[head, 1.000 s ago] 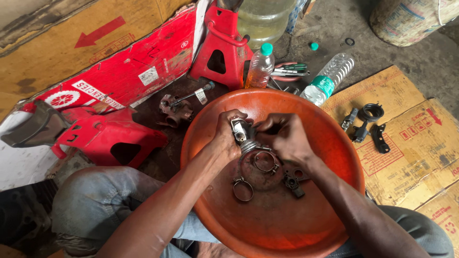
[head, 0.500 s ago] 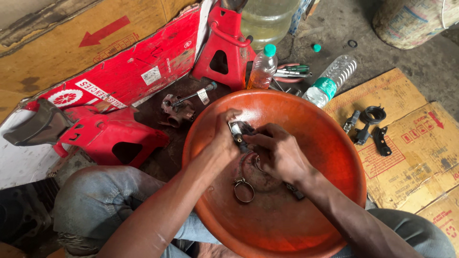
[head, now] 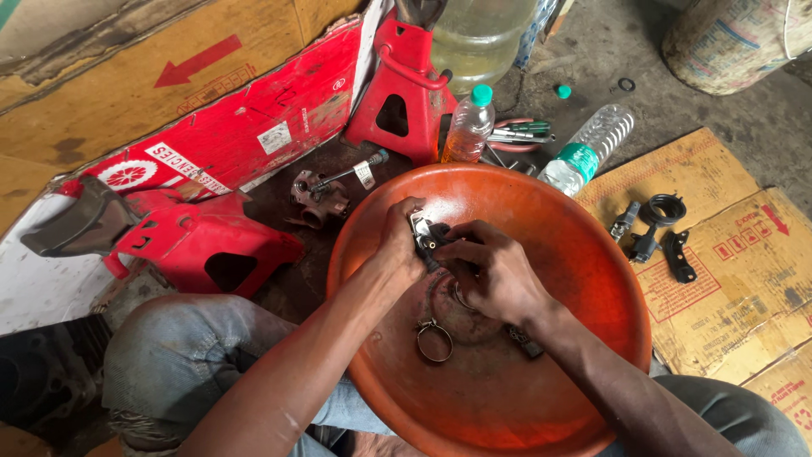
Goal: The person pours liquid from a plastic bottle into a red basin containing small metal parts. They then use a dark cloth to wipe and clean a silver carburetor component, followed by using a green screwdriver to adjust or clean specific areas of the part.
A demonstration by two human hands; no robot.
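Since the earlier frames the right hand (head: 495, 275) has slid up and left across the basin, closing in on the part; a second ring seen earlier beneath it is now mostly covered. Both hands meet at frame centre over one orange basin (head: 575, 254). The left hand (head: 397, 245) pinches one small dark metal part (head: 425, 237) from the left, fingers closed on it. The right hand curls over the same part from the right, fingertips touching it; how tightly, cannot tell. One hose clamp ring (head: 433, 340) lies on the basin floor, below the hands. Upper centre: two plastic bottles, one upright with amber liquid (head: 469, 127), one clear lying down (head: 588, 148). One red jack stand (head: 402, 93) behind. Right, on cardboard (head: 719, 279): a cluster of black parts (head: 655, 228), about four.
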